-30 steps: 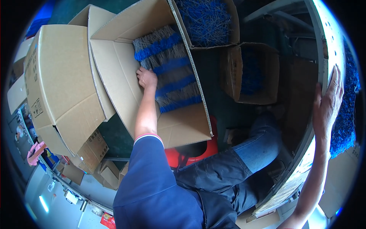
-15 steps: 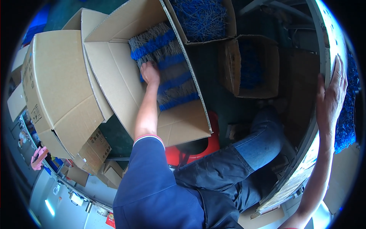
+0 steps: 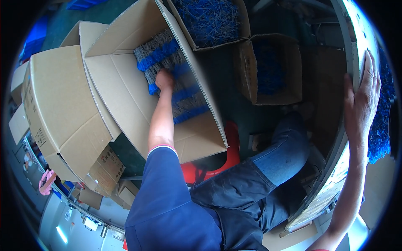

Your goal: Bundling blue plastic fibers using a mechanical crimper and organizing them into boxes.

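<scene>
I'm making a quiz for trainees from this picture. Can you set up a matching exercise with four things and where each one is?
Things:
1. left hand
2. right hand
3. red stool
4. loose blue ties

Places:
A. under the person's legs
B. flat against the grey edge at the right
C. in the box at the top
D. on the bundles inside the big open box

Pairs: 1-D, 2-B, 3-A, 4-C

The person is wearing a dark blue short-sleeved shirt with a thin red-and-white trim at the sleeve cuff, and dark blue trousers fading lighter at the knee; both forearms are showing bare.
</scene>
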A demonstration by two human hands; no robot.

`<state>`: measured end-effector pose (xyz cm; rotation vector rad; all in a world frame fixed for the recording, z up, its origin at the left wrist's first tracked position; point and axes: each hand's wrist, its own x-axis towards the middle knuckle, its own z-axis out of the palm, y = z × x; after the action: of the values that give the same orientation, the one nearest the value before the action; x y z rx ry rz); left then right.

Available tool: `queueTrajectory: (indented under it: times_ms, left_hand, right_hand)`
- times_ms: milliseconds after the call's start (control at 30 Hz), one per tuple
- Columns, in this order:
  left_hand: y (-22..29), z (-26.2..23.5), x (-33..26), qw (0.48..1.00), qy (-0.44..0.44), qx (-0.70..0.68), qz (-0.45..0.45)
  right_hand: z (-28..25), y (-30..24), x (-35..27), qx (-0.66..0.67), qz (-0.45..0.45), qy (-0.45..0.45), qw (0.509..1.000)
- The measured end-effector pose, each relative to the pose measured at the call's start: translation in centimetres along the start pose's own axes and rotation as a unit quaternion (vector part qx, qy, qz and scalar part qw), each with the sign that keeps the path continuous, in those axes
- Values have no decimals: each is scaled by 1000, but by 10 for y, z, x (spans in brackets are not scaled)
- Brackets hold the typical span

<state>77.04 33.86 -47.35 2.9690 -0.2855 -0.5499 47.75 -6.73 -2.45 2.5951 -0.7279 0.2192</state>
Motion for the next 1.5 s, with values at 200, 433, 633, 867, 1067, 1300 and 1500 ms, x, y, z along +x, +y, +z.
queueTrajectory:
  times_ms: [200,433,633,867,1067,1300,1500]
  left_hand:
    - [-15,-34,-32,991,79,-103,-31]
    - [-23,-59,-55,940,167,-296,-24]
    - [10,-125,-94,890,227,-396,15]
    - [26,-175,-119,874,277,-386,101]
    - [16,-171,-119,886,284,-349,112]
    - [-1,-66,-85,812,80,-546,-191]
    - [-23,46,-30,740,109,-622,-233]
  right_hand:
    - [0,-6,5,1,3,12,1000]
    - [0,-11,7,-15,22,18,999]
    - [-8,-21,8,4,44,6,999]
    - [-14,-24,11,7,62,-28,998]
    - [-16,-25,12,14,65,-27,997]
    - [-9,-18,9,9,47,-12,999]
    - [-10,-16,10,10,22,-9,1000]
